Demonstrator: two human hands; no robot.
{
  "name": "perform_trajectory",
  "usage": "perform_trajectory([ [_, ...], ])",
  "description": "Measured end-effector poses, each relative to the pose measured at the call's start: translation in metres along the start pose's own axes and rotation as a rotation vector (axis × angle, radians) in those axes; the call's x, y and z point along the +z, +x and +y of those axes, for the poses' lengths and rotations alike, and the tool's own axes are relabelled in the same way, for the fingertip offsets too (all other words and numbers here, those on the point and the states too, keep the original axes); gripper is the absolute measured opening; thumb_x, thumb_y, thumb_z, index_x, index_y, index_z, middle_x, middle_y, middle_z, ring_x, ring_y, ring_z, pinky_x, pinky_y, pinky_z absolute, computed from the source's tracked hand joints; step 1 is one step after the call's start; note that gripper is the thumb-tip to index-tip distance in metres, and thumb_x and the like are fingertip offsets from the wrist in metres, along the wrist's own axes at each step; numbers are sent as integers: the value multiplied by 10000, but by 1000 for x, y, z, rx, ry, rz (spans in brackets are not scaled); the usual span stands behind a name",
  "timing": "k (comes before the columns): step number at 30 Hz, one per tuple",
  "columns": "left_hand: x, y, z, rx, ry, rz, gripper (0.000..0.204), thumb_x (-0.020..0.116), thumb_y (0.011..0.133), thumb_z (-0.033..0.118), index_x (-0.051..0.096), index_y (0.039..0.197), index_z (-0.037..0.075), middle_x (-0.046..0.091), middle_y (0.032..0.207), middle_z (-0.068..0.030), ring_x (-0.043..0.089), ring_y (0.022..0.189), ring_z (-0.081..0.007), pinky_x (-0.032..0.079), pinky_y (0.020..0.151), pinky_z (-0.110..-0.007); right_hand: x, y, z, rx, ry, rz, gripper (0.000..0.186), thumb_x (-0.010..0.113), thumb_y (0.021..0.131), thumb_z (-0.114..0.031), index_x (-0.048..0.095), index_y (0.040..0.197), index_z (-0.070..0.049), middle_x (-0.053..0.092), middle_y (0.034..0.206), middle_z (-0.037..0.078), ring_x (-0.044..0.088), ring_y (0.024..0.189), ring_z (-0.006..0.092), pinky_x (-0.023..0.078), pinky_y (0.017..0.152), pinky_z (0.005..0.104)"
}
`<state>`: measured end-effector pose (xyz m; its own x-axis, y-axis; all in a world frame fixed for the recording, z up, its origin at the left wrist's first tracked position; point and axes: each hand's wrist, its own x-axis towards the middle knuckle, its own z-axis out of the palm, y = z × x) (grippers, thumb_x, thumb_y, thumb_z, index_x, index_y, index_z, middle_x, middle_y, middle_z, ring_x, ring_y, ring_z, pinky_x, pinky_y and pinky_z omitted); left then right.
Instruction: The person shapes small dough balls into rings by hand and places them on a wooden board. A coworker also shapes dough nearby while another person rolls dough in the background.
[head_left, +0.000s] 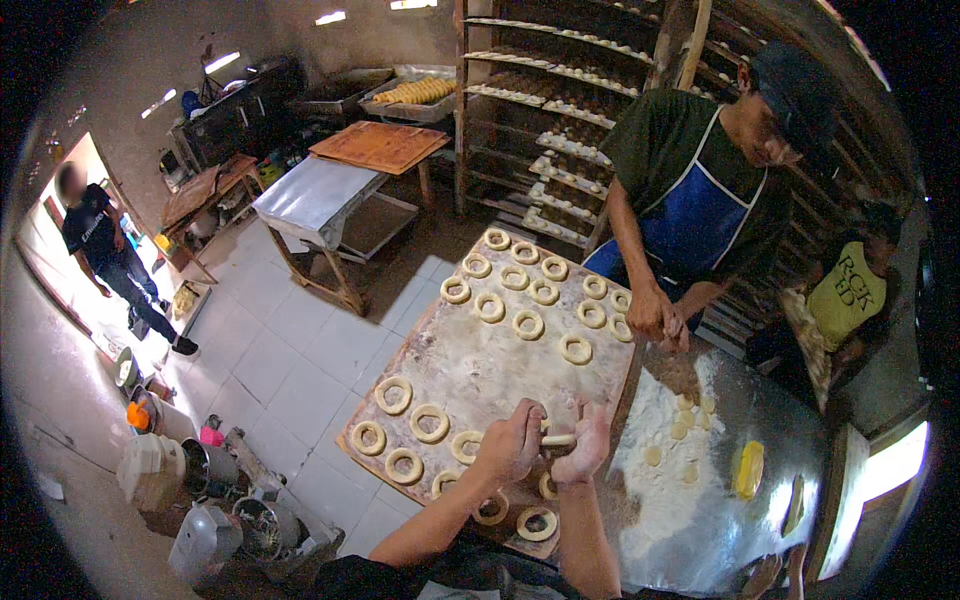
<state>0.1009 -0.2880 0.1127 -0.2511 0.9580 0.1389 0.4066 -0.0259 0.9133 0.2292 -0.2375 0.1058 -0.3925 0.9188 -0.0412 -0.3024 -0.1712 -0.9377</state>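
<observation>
Between my two hands is a pale piece of dough [558,440], held just above a floured wooden board [480,340]. My left hand [508,445] has its fingers curled around one end. At the other end my right hand [583,442] is closed on it, dusted with flour. Whether the piece is a full ring is hidden by my fingers. Raw dough rings lie in groups on the board, such as one ring [429,423] left of my hands and another ring [537,523] below them. More rings sit along the far edge.
A co-worker's hands [660,320] are together at the board's right edge. On the metal table [725,540] are spread flour [650,480], small dough pieces [685,418] and a yellow block [748,470]. Tray racks [560,70] stand behind. Pots [262,528] sit at lower left; other people stand nearby.
</observation>
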Motion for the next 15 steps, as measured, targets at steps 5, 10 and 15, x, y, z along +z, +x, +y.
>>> perform_trajectory([
  [5,-24,20,-17,-18,74,-71,263,385,1058,288,516,1105,65,653,806,-218,662,729,-442,499,629,-502,29,25,18,-218,-186,-75,622,495,983,-495,365,1415,-66,605,1014,49,578,736,125,493,694,258],
  [10,-26,34,-28,-19,-11,-44,259,404,1039,288,473,1148,63,604,700,-267,617,712,-508,465,614,-557,13,44,35,-39,-321,-89,565,459,1016,-467,341,1468,-150,560,1213,128,600,937,217,509,778,345],
  [15,-33,73,-39,-238,351,-30,485,452,1009,370,424,1354,31,595,1058,-337,611,943,-539,485,751,-597,31,76,36,42,-931,18,763,453,988,-557,216,1504,-48,531,1347,223,465,1302,364,294,1135,429],
])
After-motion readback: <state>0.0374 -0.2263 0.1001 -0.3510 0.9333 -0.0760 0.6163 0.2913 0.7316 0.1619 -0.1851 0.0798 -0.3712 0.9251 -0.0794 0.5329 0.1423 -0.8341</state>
